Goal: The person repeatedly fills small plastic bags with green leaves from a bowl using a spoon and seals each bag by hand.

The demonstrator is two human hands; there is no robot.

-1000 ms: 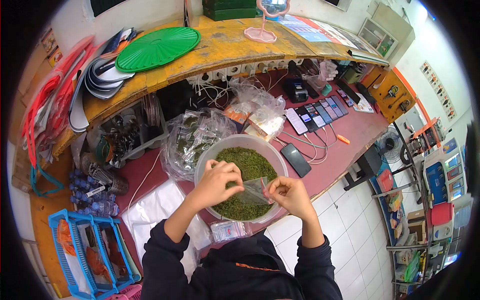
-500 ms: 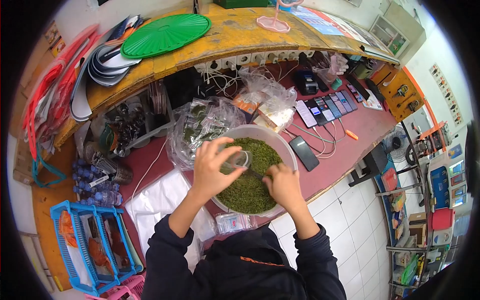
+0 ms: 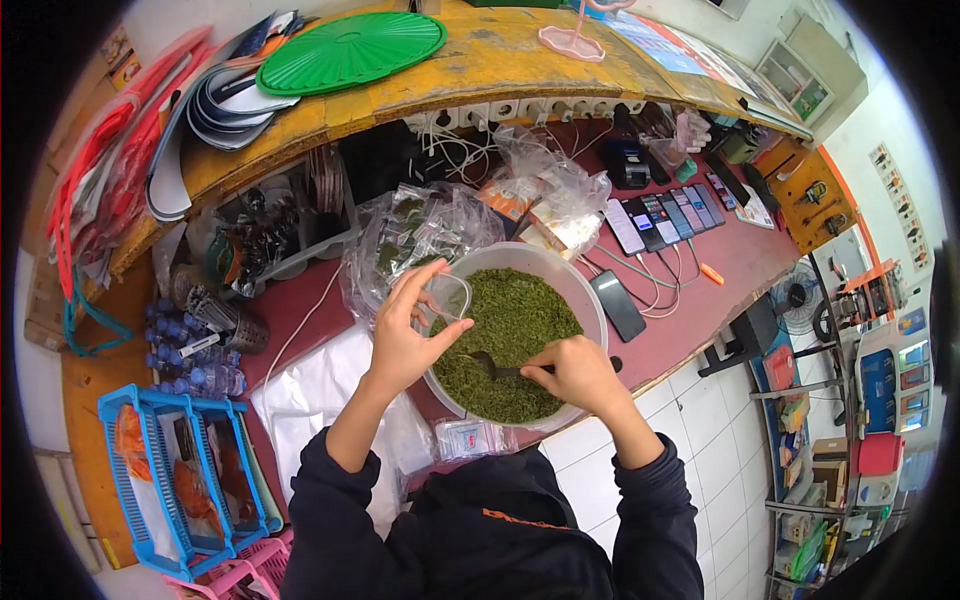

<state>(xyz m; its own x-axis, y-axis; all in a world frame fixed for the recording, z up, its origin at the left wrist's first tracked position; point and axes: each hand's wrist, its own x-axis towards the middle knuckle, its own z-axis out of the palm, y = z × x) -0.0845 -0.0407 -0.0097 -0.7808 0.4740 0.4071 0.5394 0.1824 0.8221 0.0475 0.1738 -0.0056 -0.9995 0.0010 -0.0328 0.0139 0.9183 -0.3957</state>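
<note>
A large clear plastic bowl (image 3: 575,285) full of dried green herb (image 3: 520,320) stands at the counter's front edge. My left hand (image 3: 405,335) holds a small clear plastic bag (image 3: 447,297) open over the bowl's left rim. My right hand (image 3: 578,372) grips a dark spoon (image 3: 492,367) whose tip is dug into the herb near the bowl's front.
Behind the bowl lie clear bags of packed herb (image 3: 410,240). A row of phones (image 3: 665,215) charges to the right on the red counter (image 3: 700,290). A blue rack (image 3: 175,480) and small bottles (image 3: 190,365) stand at left. A green lid (image 3: 350,50) rests on the yellow shelf.
My left hand has carried the small bag up and left to the bowl's rim. My right hand has let go of the bag and now holds a spoon in the herb.
</note>
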